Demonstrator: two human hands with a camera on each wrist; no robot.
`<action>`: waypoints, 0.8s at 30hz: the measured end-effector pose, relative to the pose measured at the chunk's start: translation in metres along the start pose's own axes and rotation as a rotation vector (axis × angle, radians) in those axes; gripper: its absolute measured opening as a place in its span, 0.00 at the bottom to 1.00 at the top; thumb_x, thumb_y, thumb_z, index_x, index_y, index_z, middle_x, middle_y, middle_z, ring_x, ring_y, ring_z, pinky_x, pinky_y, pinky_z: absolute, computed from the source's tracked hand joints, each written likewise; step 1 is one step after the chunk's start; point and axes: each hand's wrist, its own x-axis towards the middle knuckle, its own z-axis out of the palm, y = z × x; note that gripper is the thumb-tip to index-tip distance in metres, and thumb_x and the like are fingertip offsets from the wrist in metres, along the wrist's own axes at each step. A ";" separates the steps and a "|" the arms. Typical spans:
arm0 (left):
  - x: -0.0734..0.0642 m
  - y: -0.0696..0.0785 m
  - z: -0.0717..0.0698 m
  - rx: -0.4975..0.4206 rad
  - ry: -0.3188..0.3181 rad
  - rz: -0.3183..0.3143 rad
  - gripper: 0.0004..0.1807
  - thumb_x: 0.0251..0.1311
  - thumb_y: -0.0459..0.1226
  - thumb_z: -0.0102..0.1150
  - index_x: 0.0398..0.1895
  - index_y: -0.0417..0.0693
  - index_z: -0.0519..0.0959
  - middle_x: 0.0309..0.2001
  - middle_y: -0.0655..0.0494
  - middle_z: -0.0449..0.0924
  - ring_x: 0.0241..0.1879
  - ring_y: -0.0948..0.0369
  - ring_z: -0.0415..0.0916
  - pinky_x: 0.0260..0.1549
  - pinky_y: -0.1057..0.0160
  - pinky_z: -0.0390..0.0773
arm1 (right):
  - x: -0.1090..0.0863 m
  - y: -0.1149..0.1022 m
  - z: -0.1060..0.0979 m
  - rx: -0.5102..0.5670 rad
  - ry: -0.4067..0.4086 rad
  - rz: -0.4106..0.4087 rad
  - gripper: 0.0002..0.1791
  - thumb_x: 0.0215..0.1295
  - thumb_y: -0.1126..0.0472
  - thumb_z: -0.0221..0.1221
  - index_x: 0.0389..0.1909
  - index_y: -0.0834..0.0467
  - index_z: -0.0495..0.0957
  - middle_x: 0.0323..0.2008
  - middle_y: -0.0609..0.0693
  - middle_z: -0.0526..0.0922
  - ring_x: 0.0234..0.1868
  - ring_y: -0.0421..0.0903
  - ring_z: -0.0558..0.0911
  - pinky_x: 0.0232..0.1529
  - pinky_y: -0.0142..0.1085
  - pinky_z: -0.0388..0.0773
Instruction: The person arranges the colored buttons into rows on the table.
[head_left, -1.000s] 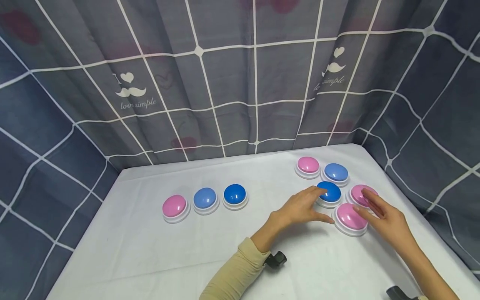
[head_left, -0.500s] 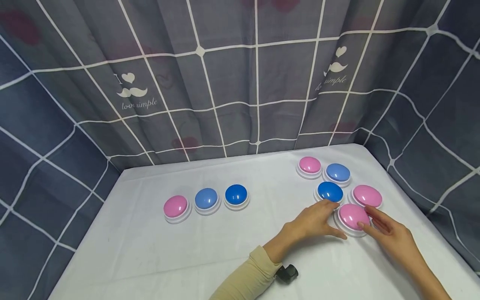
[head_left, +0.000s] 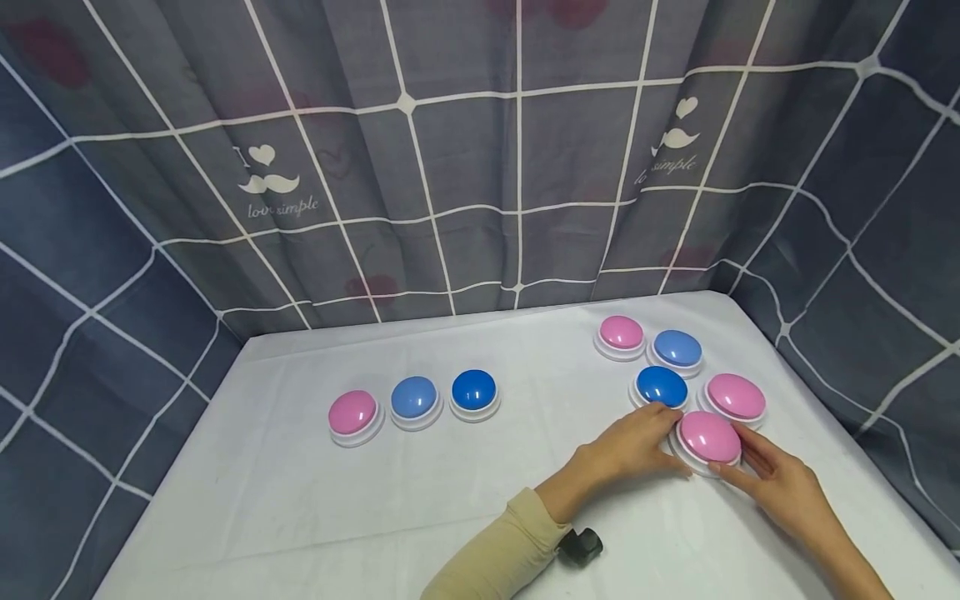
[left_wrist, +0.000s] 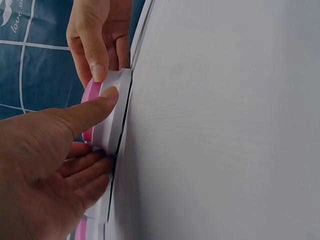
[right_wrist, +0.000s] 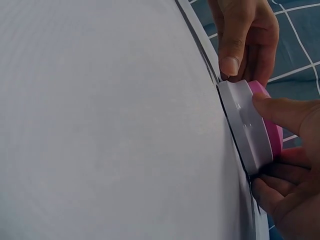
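In the head view, a domed pink push button [head_left: 709, 437] on a white round base sits flat at the right front of a cluster. My left hand [head_left: 633, 442] holds its left side, the thumb in front and the fingers towards the back. From the right, my right hand [head_left: 783, 483] grips it between thumb and fingers. The left wrist view has the left thumb lying against the white base [left_wrist: 114, 115]. Right behind stand a dark blue button [head_left: 662, 386] and another pink button [head_left: 737, 396], close to my fingertips.
Farther back in the cluster are a pink button [head_left: 621, 332] and a light blue one [head_left: 678, 347]. On the left, a row holds pink [head_left: 352, 412], light blue [head_left: 414, 397] and dark blue [head_left: 474, 390] buttons. Grey checked curtains [head_left: 465, 158] enclose the white table [head_left: 300, 517].
My hands have come down from above the cluster and closed in on the front pink button from both sides. The other buttons stay where they were.
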 end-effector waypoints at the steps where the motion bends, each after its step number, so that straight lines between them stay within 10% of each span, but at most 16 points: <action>1: 0.001 0.000 0.000 0.005 0.002 0.007 0.38 0.52 0.57 0.72 0.64 0.52 0.73 0.55 0.64 0.74 0.54 0.73 0.69 0.55 0.79 0.65 | 0.000 0.000 0.001 0.001 0.006 -0.002 0.46 0.57 0.50 0.72 0.69 0.70 0.64 0.62 0.76 0.68 0.48 0.12 0.59 0.42 0.08 0.62; 24: 0.007 0.004 0.005 0.077 0.064 -0.002 0.30 0.51 0.57 0.73 0.53 0.52 0.80 0.43 0.64 0.73 0.43 0.72 0.68 0.44 0.80 0.66 | -0.005 -0.003 0.006 0.057 0.068 -0.068 0.41 0.58 0.55 0.72 0.67 0.71 0.67 0.60 0.77 0.69 0.46 0.09 0.60 0.44 0.09 0.64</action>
